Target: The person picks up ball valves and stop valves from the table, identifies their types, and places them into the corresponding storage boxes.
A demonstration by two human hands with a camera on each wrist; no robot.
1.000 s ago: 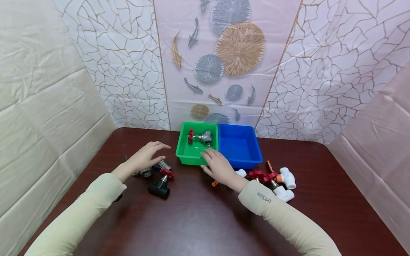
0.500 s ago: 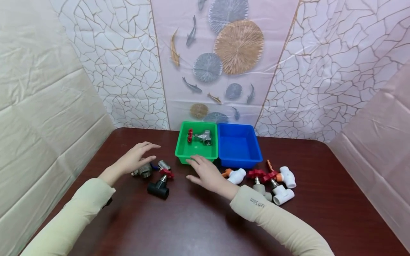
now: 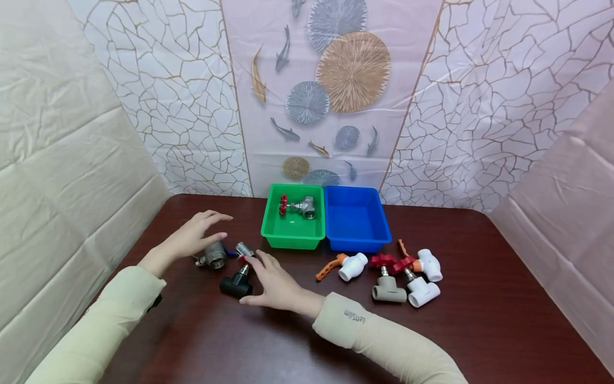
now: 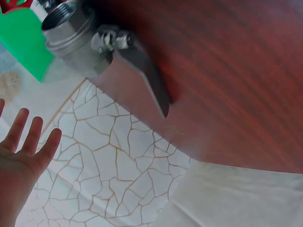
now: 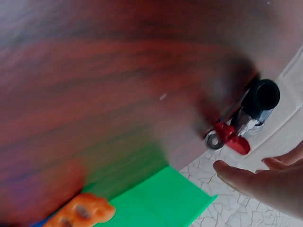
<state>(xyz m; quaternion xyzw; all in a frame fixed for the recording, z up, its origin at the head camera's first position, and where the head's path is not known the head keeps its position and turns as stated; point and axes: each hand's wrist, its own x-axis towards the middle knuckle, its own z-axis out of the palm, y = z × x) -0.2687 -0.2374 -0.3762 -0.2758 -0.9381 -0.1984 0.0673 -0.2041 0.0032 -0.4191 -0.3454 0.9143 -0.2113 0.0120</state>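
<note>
My right hand (image 3: 278,285) hovers beside a black tee-shaped valve (image 3: 236,285) with a red handwheel, fingers spread and nothing held. In the right wrist view, that black valve (image 5: 262,97) lies past the fingertips. My left hand (image 3: 189,237) is raised over a metal ball valve (image 3: 214,256), its fingers stretched out and holding nothing. The left wrist view shows this ball valve (image 4: 75,40) with its flat lever, apart from the left hand (image 4: 23,165). A small metal valve (image 3: 243,249) with a blue handle lies between the hands, partly hidden.
A green bin (image 3: 292,242) holds a metal valve (image 3: 304,207) with a red handwheel. Against its right side stands a blue bin (image 3: 358,246). On the right lie a white valve with an orange handle (image 3: 353,266), a grey red-wheeled valve (image 3: 388,290) and two more white valves (image 3: 423,290).
My right hand has moved left and nearer, from the green bin's front to the black valve. The left hand has drifted slightly left. The valves stay where they were.
</note>
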